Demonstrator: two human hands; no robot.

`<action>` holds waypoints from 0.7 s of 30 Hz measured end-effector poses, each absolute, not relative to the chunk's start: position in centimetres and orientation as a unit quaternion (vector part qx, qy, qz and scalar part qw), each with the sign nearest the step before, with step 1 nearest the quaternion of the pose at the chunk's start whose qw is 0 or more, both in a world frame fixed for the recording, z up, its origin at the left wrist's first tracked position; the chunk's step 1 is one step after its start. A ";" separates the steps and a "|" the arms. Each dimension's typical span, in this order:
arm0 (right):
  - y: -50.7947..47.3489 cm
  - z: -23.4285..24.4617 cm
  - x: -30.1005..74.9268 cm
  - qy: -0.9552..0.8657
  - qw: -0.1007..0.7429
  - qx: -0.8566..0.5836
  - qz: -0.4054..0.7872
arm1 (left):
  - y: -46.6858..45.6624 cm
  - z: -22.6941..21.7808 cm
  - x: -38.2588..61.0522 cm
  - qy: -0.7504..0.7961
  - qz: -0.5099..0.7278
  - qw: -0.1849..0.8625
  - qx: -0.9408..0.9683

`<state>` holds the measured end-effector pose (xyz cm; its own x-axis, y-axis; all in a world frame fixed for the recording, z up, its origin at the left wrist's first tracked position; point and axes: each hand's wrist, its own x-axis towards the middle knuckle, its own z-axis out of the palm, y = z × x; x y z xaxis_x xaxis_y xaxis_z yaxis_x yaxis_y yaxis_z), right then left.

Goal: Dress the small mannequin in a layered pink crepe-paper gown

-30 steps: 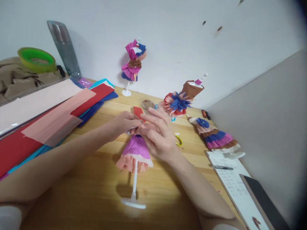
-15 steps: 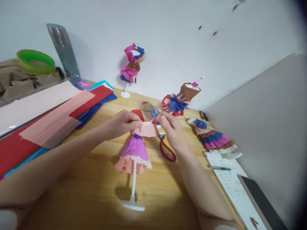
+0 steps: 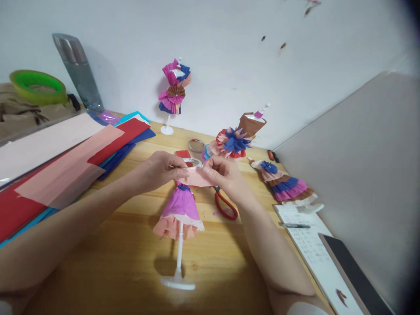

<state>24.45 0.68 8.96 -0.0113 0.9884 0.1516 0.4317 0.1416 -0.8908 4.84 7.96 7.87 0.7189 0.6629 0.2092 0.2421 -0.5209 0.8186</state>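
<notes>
Between my two hands stretches a small piece of pink crepe paper [image 3: 197, 177], pinched near its top edge. My left hand [image 3: 164, 170] is closed on its left end, and my right hand [image 3: 223, 175] is closed on its right end. Behind the paper shows a white ring [image 3: 194, 163], perhaps a roll of tape on the table. Just below stands a mini dress form with a purple and pink paper skirt [image 3: 180, 209] on a white stand [image 3: 179, 258]; my hands and the paper hide part of its top. Red-handled scissors [image 3: 225, 205] lie under my right hand.
Crepe paper sheets [image 3: 65, 170] are stacked at left, near a grey bottle [image 3: 78, 72] and a green tape roll [image 3: 38, 87]. Other dressed forms [image 3: 175, 89] stand at the back; one dress [image 3: 285, 183] lies at right by a notepad [image 3: 303, 245], pen [image 3: 297, 225] and dark tablet [image 3: 354, 271].
My right hand's fingers have shifted down onto the pink paper's edge, and the white ring now shows behind it. The whole view has slid slightly left.
</notes>
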 end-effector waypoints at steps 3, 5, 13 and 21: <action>0.2 8.9 24.2 -0.650 0.390 -0.583 0.293 | 8.1 7.5 4.8 0.270 0.271 0.366 0.848; -0.2 8.9 24.0 -0.662 0.392 -0.589 0.248 | 8.1 7.4 4.9 0.262 0.279 0.337 0.860; -1.1 8.6 23.0 -0.666 0.422 -0.564 0.246 | 7.7 7.3 5.1 0.245 0.297 0.265 0.884; -1.6 9.6 23.3 -0.707 0.386 -0.558 0.201 | 7.5 7.6 5.0 0.242 0.294 0.213 0.900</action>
